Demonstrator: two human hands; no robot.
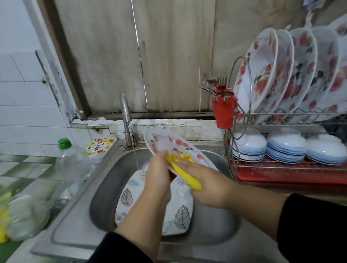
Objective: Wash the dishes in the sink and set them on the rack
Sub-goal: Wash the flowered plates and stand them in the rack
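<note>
Two bare forearms in black sleeves (pixel 317 224) reach from the bottom edge over a steel sink (pixel 77 217). Left hand (pixel 158 177) has its fingers curled round the lower rim of a white plate (pixel 169 145) with red flowers, holding it tilted above the basin, its face turned toward the right. Right hand (pixel 208 185) grips a yellow cloth (pixel 184 170), fingers closed round it, and presses it against the plate's face. Under both hands, leaf-patterned plates (pixel 181 215) lie in the basin. Water runs in a thin stream from a steel tap (pixel 125 113) at the back of the sink, falling just left of the held plate. Right of the sink, a two-tier wire rack (pixel 249 117) stands on the counter: flowered plates (pixel 265 75) stand on edge in a row on top, stacks of blue-rimmed bowls (pixel 286 149) sit upside down below, over a red tray (pixel 288 176). A red cup (pixel 224 112) hangs on the rack's left end, holding forks (pixel 220 80). Left of the sink, on a green and white checked counter (pixel 22 168), stand a clear bottle (pixel 73 164) with a green cap and, behind it, a tub (pixel 101 146) with a fruit-printed lid. Blurred green and yellow things (pixel 12 217) sit at the far left edge; what they are I cannot tell.
</note>
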